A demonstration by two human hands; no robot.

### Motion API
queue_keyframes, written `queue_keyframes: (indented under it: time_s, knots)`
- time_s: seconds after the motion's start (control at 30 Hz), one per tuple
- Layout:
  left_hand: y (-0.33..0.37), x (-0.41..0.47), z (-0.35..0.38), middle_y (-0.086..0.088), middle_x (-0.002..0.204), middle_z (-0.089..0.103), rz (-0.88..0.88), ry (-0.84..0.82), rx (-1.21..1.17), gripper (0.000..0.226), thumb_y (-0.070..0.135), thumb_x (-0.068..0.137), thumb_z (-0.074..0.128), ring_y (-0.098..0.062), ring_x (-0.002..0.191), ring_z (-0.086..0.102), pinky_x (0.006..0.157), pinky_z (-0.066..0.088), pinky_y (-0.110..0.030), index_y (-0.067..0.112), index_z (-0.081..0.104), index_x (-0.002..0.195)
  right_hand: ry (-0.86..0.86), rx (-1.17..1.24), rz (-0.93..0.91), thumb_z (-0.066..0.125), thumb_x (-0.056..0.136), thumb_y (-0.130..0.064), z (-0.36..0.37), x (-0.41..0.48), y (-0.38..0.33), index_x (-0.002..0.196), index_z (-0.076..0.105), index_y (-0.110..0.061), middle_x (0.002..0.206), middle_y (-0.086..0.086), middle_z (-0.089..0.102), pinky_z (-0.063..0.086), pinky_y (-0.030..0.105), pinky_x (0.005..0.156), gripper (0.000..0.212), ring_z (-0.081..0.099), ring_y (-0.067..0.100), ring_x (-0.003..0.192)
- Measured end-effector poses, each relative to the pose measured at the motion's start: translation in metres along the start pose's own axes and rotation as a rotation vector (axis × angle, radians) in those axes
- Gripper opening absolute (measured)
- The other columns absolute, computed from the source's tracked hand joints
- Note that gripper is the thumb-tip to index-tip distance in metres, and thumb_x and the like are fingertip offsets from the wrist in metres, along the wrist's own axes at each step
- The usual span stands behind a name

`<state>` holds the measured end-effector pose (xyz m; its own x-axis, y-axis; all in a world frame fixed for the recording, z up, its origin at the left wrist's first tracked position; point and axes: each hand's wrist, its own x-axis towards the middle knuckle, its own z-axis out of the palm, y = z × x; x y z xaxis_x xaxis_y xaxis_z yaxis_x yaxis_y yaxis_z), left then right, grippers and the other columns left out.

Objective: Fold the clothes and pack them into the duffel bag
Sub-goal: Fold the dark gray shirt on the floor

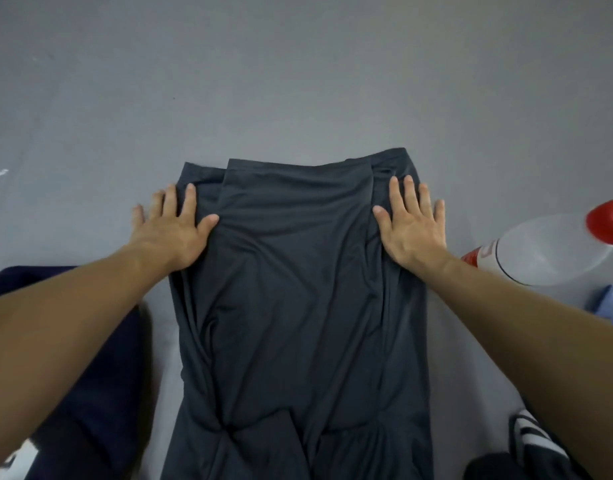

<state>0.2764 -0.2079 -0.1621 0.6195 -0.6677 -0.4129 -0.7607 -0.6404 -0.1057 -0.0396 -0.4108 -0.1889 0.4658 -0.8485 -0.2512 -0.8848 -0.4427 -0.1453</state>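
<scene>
A dark grey garment point(298, 289) is held flat on a grey surface point(298, 64) by two bare hands as clothes are folded for packing. The left hand point(173, 230) is laid on the garment's left edge and the right hand point(414, 233) on its right edge. On both, the fingers point(190, 199) are straight and spread, and nothing is gripped or pinched. The outer left fingers rest on the bare surface.

Between the two sets of fingers lies the upper part of the garment, with its sides turned inward and a narrow strip of the under layer showing beside each thumb. The far hem runs just beyond the fingertips. Back toward the wrists the cloth is creased and bunched.

The step in hand is judged to be smoothing ahead of the next fold. It would be done well with flat palms drawn evenly toward the near end, so that wrinkles are pushed out and the turned-in edges are kept parallel.

A clear bottle point(547, 251) with a red cap lies outside the right fingers. Navy fabric point(90, 358) lies beneath the left forearm. No duffel bag can be made out.
</scene>
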Motion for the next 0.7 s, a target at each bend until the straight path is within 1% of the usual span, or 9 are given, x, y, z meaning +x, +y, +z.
queue_keyframes:
  time_s: [0.03, 0.1, 0.17, 0.2, 0.3, 0.37, 0.43, 0.57, 0.7]
  knots:
    - [-0.002, -0.008, 0.0, -0.01, 0.168, -0.005, 0.037, 0.079, 0.012, 0.077, 0.064, 0.099, 0.01, -0.03, 0.155, -0.003, 0.123, 0.004, -0.055, 0.022, -0.005, 0.161, -0.021, 0.0, -0.007, 0.012, 0.104, -0.055, -0.005, -0.001, 0.0, 0.16, -0.004, -0.024, 0.169, 0.003, -0.004, 0.002, 0.055, 0.123, 0.067, -0.006, 0.027, 0.154]
    - [0.005, -0.043, 0.006, -0.016, 0.167, 0.007, 0.207, 0.264, -0.027, 0.07, 0.052, 0.104, 0.015, -0.034, 0.154, 0.008, 0.123, 0.012, -0.055, 0.012, 0.007, 0.161, 0.009, 0.037, -0.065, 0.015, 0.105, -0.053, -0.015, -0.016, -0.009, 0.161, -0.001, -0.021, 0.169, 0.006, 0.002, 0.008, 0.056, 0.123, 0.066, 0.0, 0.028, 0.155]
    - [0.015, -0.098, 0.027, -0.017, 0.166, 0.015, 0.391, 0.353, -0.111, 0.062, 0.04, 0.107, 0.02, -0.035, 0.153, 0.016, 0.123, 0.019, -0.052, 0.007, 0.016, 0.159, 0.09, 0.032, -0.222, 0.014, 0.105, -0.052, -0.017, -0.054, -0.026, 0.161, 0.006, -0.018, 0.168, 0.008, 0.008, 0.012, 0.055, 0.123, 0.066, 0.006, 0.028, 0.155]
    - [0.018, -0.131, 0.042, -0.016, 0.166, 0.016, 0.449, 0.344, -0.148, 0.061, 0.037, 0.106, 0.024, -0.033, 0.153, 0.017, 0.123, 0.02, -0.05, 0.006, 0.017, 0.159, 0.095, 0.024, -0.318, 0.015, 0.104, -0.053, -0.015, -0.081, -0.035, 0.161, 0.01, -0.017, 0.168, 0.008, 0.011, 0.014, 0.054, 0.123, 0.067, 0.007, 0.028, 0.154]
    - [0.009, -0.227, 0.091, -0.008, 0.168, 0.013, 0.553, 0.223, -0.199, 0.061, 0.033, 0.105, 0.033, -0.024, 0.155, 0.011, 0.124, 0.019, -0.045, 0.011, 0.017, 0.16, 0.019, 0.022, -0.573, 0.025, 0.105, -0.053, 0.001, -0.187, -0.039, 0.16, 0.019, -0.015, 0.167, 0.008, 0.015, 0.017, 0.051, 0.124, 0.067, 0.009, 0.027, 0.155]
    - [-0.005, -0.281, 0.118, -0.004, 0.168, 0.01, 0.627, 0.174, -0.182, 0.062, 0.034, 0.105, 0.035, -0.021, 0.155, 0.011, 0.124, 0.017, -0.041, 0.013, 0.017, 0.16, -0.05, -0.004, -0.676, 0.03, 0.105, -0.057, 0.015, -0.259, -0.018, 0.16, 0.017, -0.015, 0.168, 0.006, 0.011, 0.015, 0.049, 0.124, 0.071, 0.006, 0.025, 0.155]
    - [-0.019, -0.319, 0.138, -0.005, 0.168, 0.011, 0.699, 0.14, -0.118, 0.063, 0.039, 0.105, 0.037, -0.023, 0.155, 0.013, 0.122, 0.019, -0.042, 0.014, 0.018, 0.16, -0.136, -0.069, -0.74, 0.032, 0.1, -0.068, 0.03, -0.322, 0.008, 0.161, 0.013, -0.018, 0.168, 0.004, 0.009, 0.013, 0.047, 0.122, 0.081, 0.005, 0.024, 0.155]
    - [-0.052, -0.355, 0.16, -0.007, 0.169, 0.003, 0.758, 0.016, 0.0, 0.08, 0.062, 0.1, 0.036, -0.025, 0.156, 0.003, 0.121, 0.019, -0.046, 0.019, 0.008, 0.161, -0.299, -0.241, -0.765, 0.036, 0.086, -0.086, 0.046, -0.397, 0.042, 0.16, 0.02, -0.018, 0.167, 0.005, 0.016, 0.014, 0.049, 0.118, 0.102, 0.014, 0.026, 0.154]
    - [-0.063, -0.368, 0.159, -0.007, 0.168, -0.014, 0.675, -0.079, 0.147, 0.102, 0.082, 0.087, 0.036, -0.025, 0.154, -0.015, 0.124, 0.014, -0.05, 0.025, -0.008, 0.16, -0.393, -0.352, -0.655, 0.041, 0.081, -0.082, 0.045, -0.414, 0.042, 0.16, 0.018, -0.015, 0.166, 0.009, 0.017, 0.012, 0.055, 0.119, 0.106, 0.012, 0.028, 0.154]
